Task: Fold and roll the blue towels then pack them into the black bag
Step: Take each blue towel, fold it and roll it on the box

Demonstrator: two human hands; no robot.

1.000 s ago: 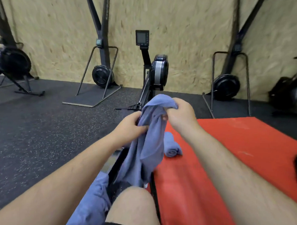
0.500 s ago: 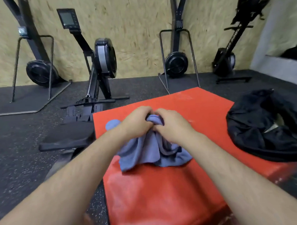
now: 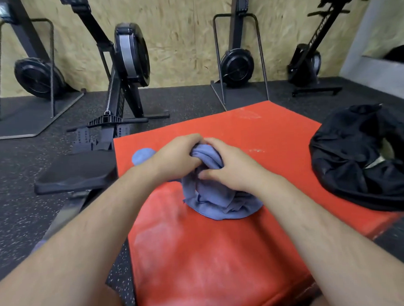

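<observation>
— How did the towel look from the head view?

— Crumpled, not folded. The blue towel (image 3: 217, 200) sat in a bunched heap at the middle of the frame. Its lower folds were spread on the red surface (image 3: 224, 267) and its top was gathered up.

— And the hands?

— Both were grasping that gathered top. The left hand (image 3: 176, 161) curled over it from the left and the right hand (image 3: 232, 172) gripped it from the right, the two close together.

— Any other towel?

— A second blue towel (image 3: 141, 155), apparently rolled, lay on the same surface. It was just left of the left hand and partly hidden by the wrist.

— The bag?

— The black bag (image 3: 358, 160) slumped at the right of the frame, on the surface's right side, well apart from the towels. Its mouth gaped and something pale showed inside, but I couldn't tell what.
</observation>
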